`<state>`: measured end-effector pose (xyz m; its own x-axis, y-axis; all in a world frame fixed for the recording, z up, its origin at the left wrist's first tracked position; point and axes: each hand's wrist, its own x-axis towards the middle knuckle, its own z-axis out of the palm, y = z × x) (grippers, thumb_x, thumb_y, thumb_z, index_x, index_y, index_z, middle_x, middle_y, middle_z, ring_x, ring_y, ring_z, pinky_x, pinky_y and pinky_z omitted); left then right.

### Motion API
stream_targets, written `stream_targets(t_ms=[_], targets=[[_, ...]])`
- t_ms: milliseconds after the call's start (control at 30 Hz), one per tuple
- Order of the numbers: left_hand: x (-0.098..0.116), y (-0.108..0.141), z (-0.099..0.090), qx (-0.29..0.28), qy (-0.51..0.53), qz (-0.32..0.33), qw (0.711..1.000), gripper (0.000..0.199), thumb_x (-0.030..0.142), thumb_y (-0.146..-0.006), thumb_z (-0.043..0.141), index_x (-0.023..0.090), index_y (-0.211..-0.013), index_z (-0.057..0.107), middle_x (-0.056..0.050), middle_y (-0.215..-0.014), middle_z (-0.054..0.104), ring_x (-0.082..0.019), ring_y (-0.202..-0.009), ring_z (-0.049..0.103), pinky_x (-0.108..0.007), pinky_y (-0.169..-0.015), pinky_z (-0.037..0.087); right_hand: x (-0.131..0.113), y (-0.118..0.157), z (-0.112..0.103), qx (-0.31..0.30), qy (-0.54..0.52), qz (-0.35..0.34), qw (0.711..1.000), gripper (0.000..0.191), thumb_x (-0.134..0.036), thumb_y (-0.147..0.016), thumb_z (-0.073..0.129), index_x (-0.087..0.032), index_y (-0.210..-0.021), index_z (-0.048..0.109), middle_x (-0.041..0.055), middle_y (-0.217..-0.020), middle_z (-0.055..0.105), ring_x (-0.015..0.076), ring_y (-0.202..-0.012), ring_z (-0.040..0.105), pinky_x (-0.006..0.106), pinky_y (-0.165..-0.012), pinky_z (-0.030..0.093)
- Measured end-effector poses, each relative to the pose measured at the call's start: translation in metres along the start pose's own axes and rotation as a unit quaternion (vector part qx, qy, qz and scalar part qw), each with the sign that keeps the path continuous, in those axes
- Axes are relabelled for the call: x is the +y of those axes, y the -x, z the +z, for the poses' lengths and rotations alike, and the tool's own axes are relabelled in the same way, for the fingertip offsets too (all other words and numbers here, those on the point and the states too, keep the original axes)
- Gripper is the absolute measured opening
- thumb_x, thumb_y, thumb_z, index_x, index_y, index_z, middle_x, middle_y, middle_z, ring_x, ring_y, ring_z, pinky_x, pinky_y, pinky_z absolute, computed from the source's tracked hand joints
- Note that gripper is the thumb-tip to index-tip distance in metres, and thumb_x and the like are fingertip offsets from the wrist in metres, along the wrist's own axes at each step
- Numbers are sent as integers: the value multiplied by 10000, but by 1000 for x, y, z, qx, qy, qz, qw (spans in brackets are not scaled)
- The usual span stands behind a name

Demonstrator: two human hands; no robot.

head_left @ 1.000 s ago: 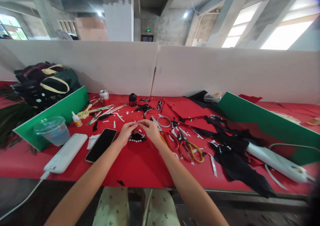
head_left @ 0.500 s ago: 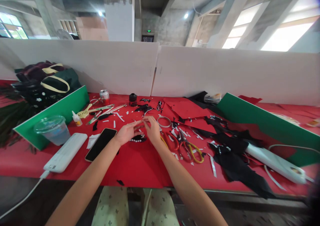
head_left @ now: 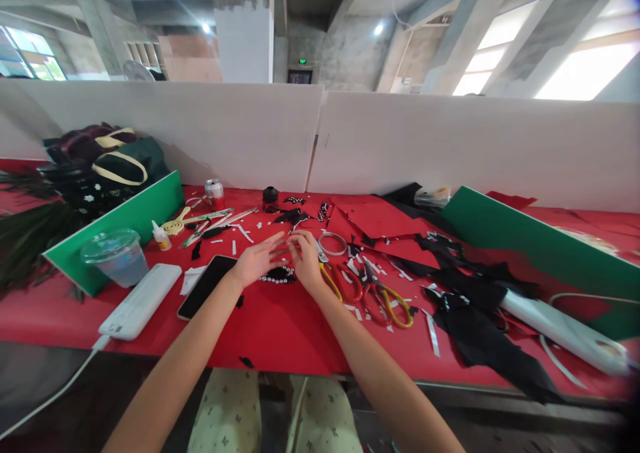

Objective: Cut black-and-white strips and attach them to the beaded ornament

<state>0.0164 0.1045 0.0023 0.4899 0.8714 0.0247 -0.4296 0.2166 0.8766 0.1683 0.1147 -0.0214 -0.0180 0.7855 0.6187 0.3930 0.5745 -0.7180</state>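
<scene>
Above the red table [head_left: 280,346], my left hand [head_left: 256,262] is open, its fingers stretched toward the right. Opposite it, my right hand [head_left: 304,261] has loosely bent fingers, apart, with nothing visible in them. The fingertips of both hands are close together. Just under them lies a black piece edged with pearl-like beads [head_left: 278,276], partly hidden by the hands. To the right of my right hand are a ring-shaped roll [head_left: 333,244] and scissors with red and yellow handles [head_left: 397,309]. A dark phone [head_left: 207,286] lies beside my left wrist.
At left are a white power bank [head_left: 141,301] with a cable, a lidded plastic cup [head_left: 117,259], a small glue bottle [head_left: 161,237] and a can [head_left: 215,195]. Red sheets [head_left: 383,217], black fabric scraps [head_left: 480,333] and a white device [head_left: 565,329] lie right. Green boards [head_left: 530,259] flank the area.
The fingertips have drawn slightly apart, and more of the beaded edge shows beneath them. The whole view has shifted a little, so things appear farther right.
</scene>
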Motion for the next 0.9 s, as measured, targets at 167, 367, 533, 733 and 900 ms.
stream_targets(t_ms=[167,367,533,733,900], targets=[[0,-3,-14,189,-204,80,957,487,255,-714,660,201,-1177,518,-75,-1053,605,-199,-904,593,-376,-839,459,4,-4,-17,-158,58,-12,986,138,-139,-849,460,-186,-815,585,64,-946,541,168,-887,542,310,-835,441],[-10,-3,-29,205,-474,109,849,790,120,-525,772,156,-1249,461,-147,-1221,515,-285,-1177,463,-434,-1011,341,3,-1,-32,-323,151,27,934,98,-128,-820,554,-168,-816,643,40,-887,587,139,-770,554,274,-766,426],[-17,3,-22,66,-526,70,845,1054,173,-490,817,217,-1402,290,-168,-1487,224,-334,-1381,174,-487,-1105,189,-1,1,-35,-364,160,29,917,122,-98,-773,595,-181,-760,683,30,-821,610,134,-738,564,239,-721,423],[-19,3,-27,68,-528,49,845,1057,236,-510,818,229,-1415,272,-163,-1483,234,-343,-1378,180,-498,-1104,185,0,4,-34,-376,140,64,914,129,-98,-740,607,-188,-710,695,27,-783,637,141,-693,588,234,-666,427],[-20,1,-32,73,-530,37,844,1026,287,-490,830,249,-1384,328,-146,-1462,269,-350,-1368,196,-498,-1099,189,2,5,-35,-378,120,75,915,151,-97,-730,590,-192,-675,694,19,-718,651,137,-636,578,228,-608,407]])
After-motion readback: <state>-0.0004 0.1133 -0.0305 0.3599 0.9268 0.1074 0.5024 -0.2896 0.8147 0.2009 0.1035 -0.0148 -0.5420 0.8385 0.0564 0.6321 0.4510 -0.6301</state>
